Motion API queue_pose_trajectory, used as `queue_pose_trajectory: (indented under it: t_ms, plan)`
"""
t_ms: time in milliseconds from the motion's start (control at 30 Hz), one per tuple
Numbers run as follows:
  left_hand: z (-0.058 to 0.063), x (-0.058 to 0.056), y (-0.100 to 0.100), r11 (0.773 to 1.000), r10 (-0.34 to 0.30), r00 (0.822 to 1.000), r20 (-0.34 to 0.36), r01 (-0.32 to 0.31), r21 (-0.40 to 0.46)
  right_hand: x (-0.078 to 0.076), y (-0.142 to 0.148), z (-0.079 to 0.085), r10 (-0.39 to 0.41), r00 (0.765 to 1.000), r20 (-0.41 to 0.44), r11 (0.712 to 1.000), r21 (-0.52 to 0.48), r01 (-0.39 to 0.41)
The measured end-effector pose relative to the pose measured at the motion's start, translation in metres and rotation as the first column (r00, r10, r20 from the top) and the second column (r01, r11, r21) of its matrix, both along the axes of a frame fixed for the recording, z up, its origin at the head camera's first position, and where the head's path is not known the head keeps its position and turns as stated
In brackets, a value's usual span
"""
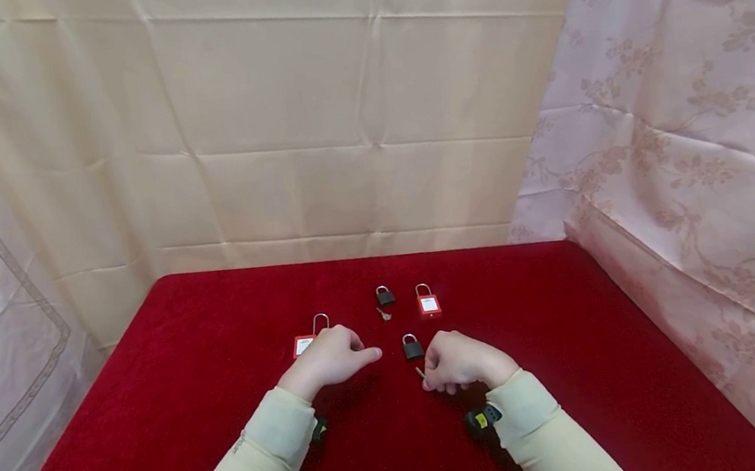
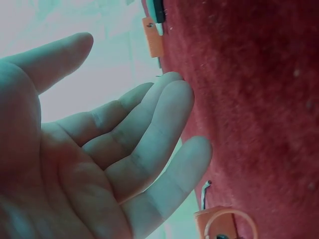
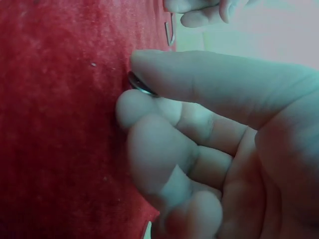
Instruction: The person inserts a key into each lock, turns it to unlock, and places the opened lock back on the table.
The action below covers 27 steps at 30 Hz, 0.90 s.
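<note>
My right hand (image 1: 460,361) pinches a small key (image 1: 420,373) between thumb and forefinger, low over the red cloth. In the right wrist view only the key's rounded edge (image 3: 141,84) shows between the fingertips. Just beyond the key lies a black padlock (image 1: 413,350) with its shackle pointing away. To the left, my left hand (image 1: 338,355) hovers with nothing in it; the left wrist view shows its fingers loosely bent and the thumb apart. That hand partly covers a red padlock (image 1: 302,345) with a white label.
Farther back on the red-covered table (image 1: 220,313) lie another black padlock (image 1: 385,296), a loose key (image 1: 384,314) below it, and a second red padlock (image 1: 429,304). Beige curtain (image 1: 337,117) hangs behind the table, floral cloth (image 1: 697,117) at the right.
</note>
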<state>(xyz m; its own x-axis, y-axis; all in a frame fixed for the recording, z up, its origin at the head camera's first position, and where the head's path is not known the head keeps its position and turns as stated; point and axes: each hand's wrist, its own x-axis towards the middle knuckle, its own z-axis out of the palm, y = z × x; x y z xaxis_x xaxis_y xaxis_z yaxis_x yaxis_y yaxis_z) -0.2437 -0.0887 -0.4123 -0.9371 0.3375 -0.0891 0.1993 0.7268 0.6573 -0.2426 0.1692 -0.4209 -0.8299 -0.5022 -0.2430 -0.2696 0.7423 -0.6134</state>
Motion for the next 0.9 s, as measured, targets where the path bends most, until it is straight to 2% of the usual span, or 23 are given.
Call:
queue_pose_trajectory:
  t_ms: [267, 400, 700, 900]
  plan:
    - [0.01, 0.001, -0.003, 1.0, 0.024, 0.999, -0.048, -0.024, 0.011, -0.005, 0.005, 0.004, 0.003, 1.0, -0.015, 0.995, -0.104, -0.004]
    - [0.016, 0.003, -0.004, 0.999, 0.052, 0.997, -0.061, -0.051, 0.009, -0.007, 0.005, 0.009, -0.038, 0.999, -0.036, 0.984, -0.177, 0.031]
    - [0.033, 0.008, -0.009, 0.996, 0.076, 0.994, -0.074, -0.073, 0.047, -0.009, 0.009, 0.023, -0.157, 0.983, -0.099, 0.926, -0.361, 0.112]
    - [0.046, 0.012, -0.014, 0.993, 0.096, 0.992, -0.076, -0.091, 0.068, -0.006, 0.013, 0.035, -0.192, 0.977, -0.089, 0.884, -0.448, 0.133]
